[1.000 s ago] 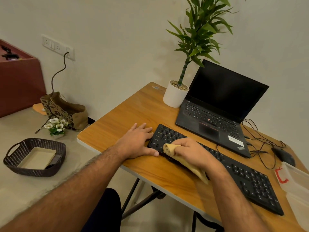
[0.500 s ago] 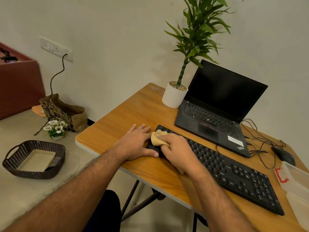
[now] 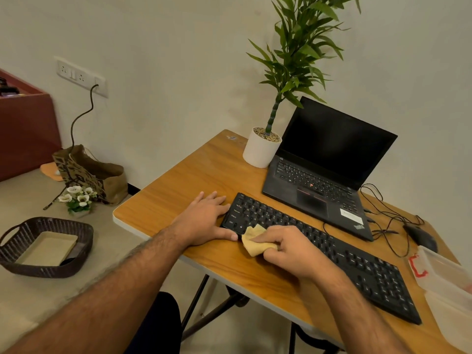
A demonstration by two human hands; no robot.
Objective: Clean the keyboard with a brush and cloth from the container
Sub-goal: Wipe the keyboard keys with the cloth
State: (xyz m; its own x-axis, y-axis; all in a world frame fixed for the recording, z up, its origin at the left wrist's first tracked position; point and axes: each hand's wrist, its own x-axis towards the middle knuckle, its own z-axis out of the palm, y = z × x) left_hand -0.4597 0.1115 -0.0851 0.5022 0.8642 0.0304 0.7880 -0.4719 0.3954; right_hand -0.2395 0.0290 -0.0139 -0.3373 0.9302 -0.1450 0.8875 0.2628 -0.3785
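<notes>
Right hand (image 3: 288,251), at lower centre of the frame, grips the bunched yellow cloth (image 3: 255,241) and presses it on the front left edge of the keyboard (image 3: 357,267). Left hand (image 3: 204,221) lies flat, fingers straight, on the counter (image 3: 199,172), touching the keyboard's left end to steady it. Laptop (image 3: 324,169) sits at upper right, the clear container (image 3: 447,282) at the right edge. Wiping goes best in overlapping strokes along each key row, with light pressure and that bracing hand kept firm. No brush shows.
</notes>
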